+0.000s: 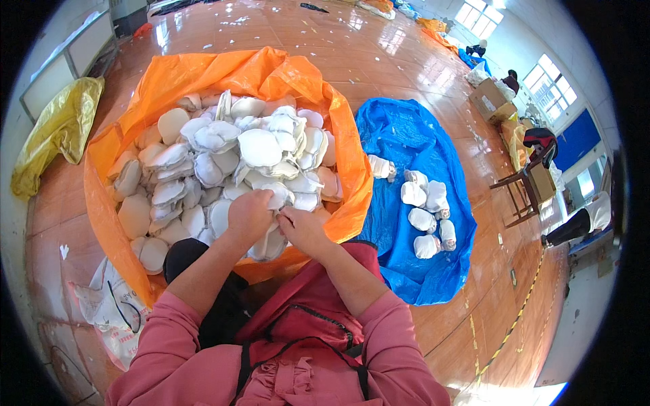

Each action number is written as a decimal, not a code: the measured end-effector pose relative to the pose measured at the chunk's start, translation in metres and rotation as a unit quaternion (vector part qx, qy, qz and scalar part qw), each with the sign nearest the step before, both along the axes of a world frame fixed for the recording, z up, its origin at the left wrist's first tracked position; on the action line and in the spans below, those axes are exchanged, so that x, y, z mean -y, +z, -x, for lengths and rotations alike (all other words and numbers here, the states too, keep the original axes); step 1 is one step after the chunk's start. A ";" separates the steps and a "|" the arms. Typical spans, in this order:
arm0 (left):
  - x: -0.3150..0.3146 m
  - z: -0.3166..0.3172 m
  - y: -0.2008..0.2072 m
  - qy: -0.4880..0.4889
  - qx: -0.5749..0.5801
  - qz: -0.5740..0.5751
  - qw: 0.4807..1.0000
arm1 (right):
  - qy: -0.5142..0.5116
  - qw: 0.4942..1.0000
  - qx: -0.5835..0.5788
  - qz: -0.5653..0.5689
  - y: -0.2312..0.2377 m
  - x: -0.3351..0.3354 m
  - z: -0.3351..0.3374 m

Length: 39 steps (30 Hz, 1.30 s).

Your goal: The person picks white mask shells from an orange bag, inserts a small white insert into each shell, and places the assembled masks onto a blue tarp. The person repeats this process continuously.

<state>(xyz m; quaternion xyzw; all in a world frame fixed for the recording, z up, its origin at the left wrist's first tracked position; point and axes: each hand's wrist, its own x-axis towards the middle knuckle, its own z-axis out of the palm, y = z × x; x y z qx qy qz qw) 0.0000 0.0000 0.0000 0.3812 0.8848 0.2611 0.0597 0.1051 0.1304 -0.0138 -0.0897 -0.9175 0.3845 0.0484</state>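
A large orange plastic sack [101, 177] lies spread wide in front of me. It is heaped with many white and cream rounded fabric pads [258, 147], some of them in loose stacks. At the near side of the heap, my left hand [249, 215] is closed on the edge of a white pad [269, 242]. Right beside it, my right hand [302, 230] pinches the same pad, with its fingertips partly hidden. To the right, several white bundles [435, 196] rest on a blue plastic sheet [386, 247].
A yellow sack [64, 122] lies by the left wall, and a white woven bag [118, 298] sits near my left side. Farther right are a wooden chair [523, 189], a cardboard box [492, 101] and a person's dark-clad leg [570, 227]. White scraps dot the tiled floor [271, 30].
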 end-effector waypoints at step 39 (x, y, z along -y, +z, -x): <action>-0.012 -0.006 -0.018 -0.082 0.056 -0.116 0.988 | -0.168 0.938 -0.243 0.179 -0.008 -0.008 -0.011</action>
